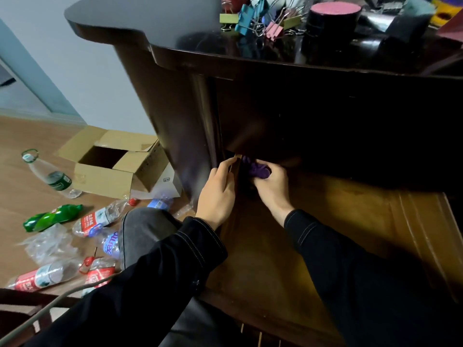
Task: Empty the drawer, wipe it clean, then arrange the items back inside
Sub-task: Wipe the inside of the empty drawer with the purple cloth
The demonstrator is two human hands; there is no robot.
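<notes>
A wooden drawer [350,221] stands pulled out from under the dark desk [200,51], and its brown floor shows bare. My right hand [271,189] grips a bunched purple cloth [258,169] at the drawer's far left corner, just under the desk front. My left hand [218,194] rests on the drawer's left side wall with its fingers stretched along the top edge. On the desk top lie several coloured binder clips [260,20], a black round tin with a pink top [333,18] and other small items.
A cardboard box [115,166] stands open on the wooden floor to the left. Several plastic bottles [50,219] and a crumpled clear bag lie scattered around it. My knee in grey trousers [145,231] is beside the drawer. A grey cable runs across the lower left.
</notes>
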